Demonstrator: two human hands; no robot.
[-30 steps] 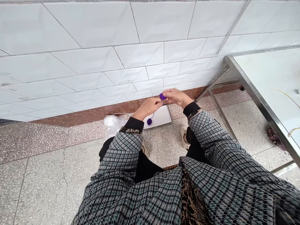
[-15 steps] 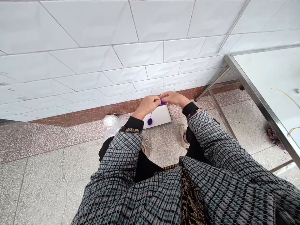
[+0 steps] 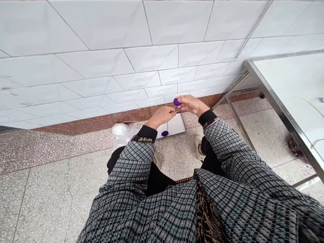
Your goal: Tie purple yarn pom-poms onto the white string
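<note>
A small round purple knitted or crocheted piece (image 3: 177, 101) is pinched in the fingertips of my right hand (image 3: 191, 104). Just below it, my left hand (image 3: 162, 116) has thumb and finger closed on a thin dark purple cord (image 3: 176, 109) that runs down from the piece. From under my left hand the cord drops to a second purple piece (image 3: 165, 133), seen over the white flat box (image 3: 174, 126). Whether this lower piece hangs free or rests on the box I cannot tell.
Left of the box, on the speckled floor (image 3: 88, 175), lie white yarn balls (image 3: 120, 130) in clear plastic. Loose white cord (image 3: 159, 147) trails near my left shoe. A tiled wall (image 3: 154, 57) rises ahead, and a metal-framed table (image 3: 280, 104) stands at the right.
My right hand has lifted the upper purple piece away from my left fingers, so cord shows between them. The lower purple piece has shifted slightly right and turned, looking narrower.
</note>
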